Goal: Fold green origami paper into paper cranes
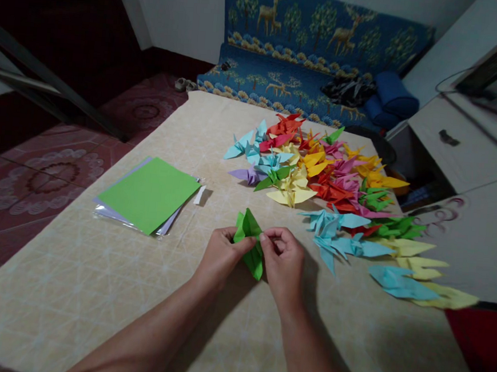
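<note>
Between my two hands, just above the table, is a green origami crane [251, 255] with its wings spread. My left hand [222, 251] grips it from the left, the thumb lying across its middle. From the right, my right hand [283, 257] pinches a small part of the same paper between thumb and forefinger, its other fingers curled. The exact fold under the fingertips is hidden. To the right and beyond lie many folded paper cranes, among them a light blue crane [328, 241], a yellow crane [291, 194] and a purple crane [249, 176].
On the left of the cloth-covered table [106, 289] lies a stack of square paper, a green sheet [151, 192] on top, partly over clear plastic. A small white strip [200, 195] is beside it. Beyond the table stands a blue patterned sofa [291, 77]; a white cabinet [470, 152] is at the right.
</note>
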`<state>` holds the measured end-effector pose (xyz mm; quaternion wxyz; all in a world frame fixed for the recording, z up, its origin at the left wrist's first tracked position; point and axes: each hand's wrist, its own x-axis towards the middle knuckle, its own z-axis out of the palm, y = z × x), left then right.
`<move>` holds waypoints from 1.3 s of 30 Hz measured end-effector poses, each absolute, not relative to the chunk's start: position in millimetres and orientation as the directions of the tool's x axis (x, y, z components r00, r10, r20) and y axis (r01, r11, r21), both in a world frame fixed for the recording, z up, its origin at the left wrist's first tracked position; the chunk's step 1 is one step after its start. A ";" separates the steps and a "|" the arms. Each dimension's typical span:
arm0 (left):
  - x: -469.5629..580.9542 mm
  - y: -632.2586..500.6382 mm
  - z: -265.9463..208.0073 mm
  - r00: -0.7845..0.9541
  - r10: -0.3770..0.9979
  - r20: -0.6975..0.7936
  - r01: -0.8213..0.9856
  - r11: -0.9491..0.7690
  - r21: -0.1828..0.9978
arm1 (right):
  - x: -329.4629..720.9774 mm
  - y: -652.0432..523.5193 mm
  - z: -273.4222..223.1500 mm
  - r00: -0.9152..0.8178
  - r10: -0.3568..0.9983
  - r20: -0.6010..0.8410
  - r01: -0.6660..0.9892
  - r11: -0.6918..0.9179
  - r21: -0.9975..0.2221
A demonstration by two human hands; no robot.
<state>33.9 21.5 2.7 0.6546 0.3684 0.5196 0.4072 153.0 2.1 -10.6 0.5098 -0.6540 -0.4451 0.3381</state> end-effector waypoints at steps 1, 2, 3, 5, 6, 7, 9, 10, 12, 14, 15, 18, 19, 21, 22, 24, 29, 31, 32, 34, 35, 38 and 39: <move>34.0 21.5 2.8 0.137 0.913 -0.384 -0.163 0.403 0.900 | 153.2 2.2 -10.8 0.377 0.926 0.009 0.232 -0.085 -0.969; 34.1 21.6 2.7 0.142 0.911 -0.386 -0.169 0.407 0.898 | 153.2 2.3 -10.8 0.378 0.926 0.008 0.225 -0.083 -0.971; 34.3 21.8 2.3 0.143 0.912 -0.385 -0.171 0.406 0.898 | 153.1 2.4 -10.6 0.379 0.925 0.007 0.217 -0.082 -0.973; 34.8 22.2 1.1 0.136 0.916 -0.378 -0.164 0.397 0.903 | 152.5 2.6 -9.7 0.384 0.923 0.005 0.204 -0.080 -0.976; 35.0 22.3 0.6 0.130 0.918 -0.374 -0.159 0.392 0.906 | 152.2 2.6 -9.1 0.385 0.923 0.004 0.198 -0.079 -0.977; 35.2 22.4 0.3 0.122 0.921 -0.369 -0.156 0.385 0.910 | 152.0 2.5 -8.6 0.385 0.923 0.002 0.193 -0.078 -0.978; 35.7 22.3 0.6 0.102 0.930 -0.353 -0.160 0.366 0.917 | 151.9 2.0 -8.0 0.382 0.924 -0.005 0.177 -0.079 -0.981; 36.0 22.1 1.2 0.089 0.935 -0.342 -0.164 0.353 0.921 | 152.0 1.7 -7.8 0.378 0.926 -0.013 0.164 -0.081 -0.983; 36.2 21.6 2.8 0.061 0.945 -0.320 -0.175 0.326 0.929 | 152.6 0.9 -7.5 0.374 0.927 -0.034 0.144 -0.095 -0.985; 36.3 21.5 4.4 0.024 0.950 -0.312 -0.188 0.310 0.932 | 153.3 0.3 -6.8 0.378 0.924 -0.051 0.135 -0.110 -0.985; 36.2 21.8 5.1 0.003 0.951 -0.310 -0.195 0.305 0.932 | 153.5 0.1 -6.2 0.379 0.924 -0.056 0.132 -0.114 -0.985; 36.0 23.2 6.2 -0.062 0.952 -0.299 -0.218 0.280 0.935 | 153.5 -0.4 -3.5 0.358 0.931 -0.073 0.114 -0.122 -0.986; 36.1 23.7 6.4 -0.075 0.953 -0.294 -0.226 0.271 0.936 | 153.3 -0.6 -2.6 0.343 0.936 -0.080 0.114 -0.126 -0.985; 36.4 24.2 6.7 -0.087 0.954 -0.286 -0.243 0.258 0.935 | 152.5 -0.8 -1.0 0.316 0.945 -0.086 0.121 -0.130 -0.984; 36.6 24.2 6.8 -0.088 0.955 -0.282 -0.252 0.253 0.934 | 152.1 -0.9 -0.5 0.306 0.948 -0.084 0.124 -0.127 -0.984; 37.0 23.8 6.9 -0.086 0.958 -0.274 -0.268 0.242 0.932 | 151.3 -0.9 -0.1 0.288 0.954 -0.085 0.114 -0.122 -0.986; 36.7 23.5 7.7 -0.087 0.961 -0.264 -0.280 0.231 0.932 | 150.2 -0.3 0.0 0.279 0.954 -0.108 0.072 -0.134 -0.988; 36.1 23.8 8.5 -0.082 0.959 -0.272 -0.273 0.241 0.931 | 149.8 -0.5 1.0 0.275 0.956 -0.105 0.084 -0.133 -0.988; 35.7 24.0 9.0 -0.077 0.957 -0.280 -0.271 0.250 0.930 | 149.5 -0.8 1.8 0.269 0.958 -0.099 0.094 -0.129 -0.987; 35.0 24.4 9.3 -0.061 0.952 -0.299 -0.273 0.272 0.923 | 148.9 -1.9 3.1 0.259 0.963 -0.072 0.120 -0.107 -0.987; 34.7 24.6 9.2 -0.048 0.950 -0.308 -0.278 0.284 0.918 | 148.7 -2.7 3.4 0.253 0.966 -0.054 0.137 -0.091 -0.986; 33.6 25.7 7.9 0.035 0.944 -0.329 -0.294 0.324 0.899 | 149.1 -5.1 2.2 0.250 0.968 -0.016 0.190 -0.066 -0.980; 33.0 26.4 7.4 0.063 0.941 -0.332 -0.292 0.336 0.895 | 149.9 -5.5 1.4 0.247 0.969 -0.011 0.211 -0.065 -0.975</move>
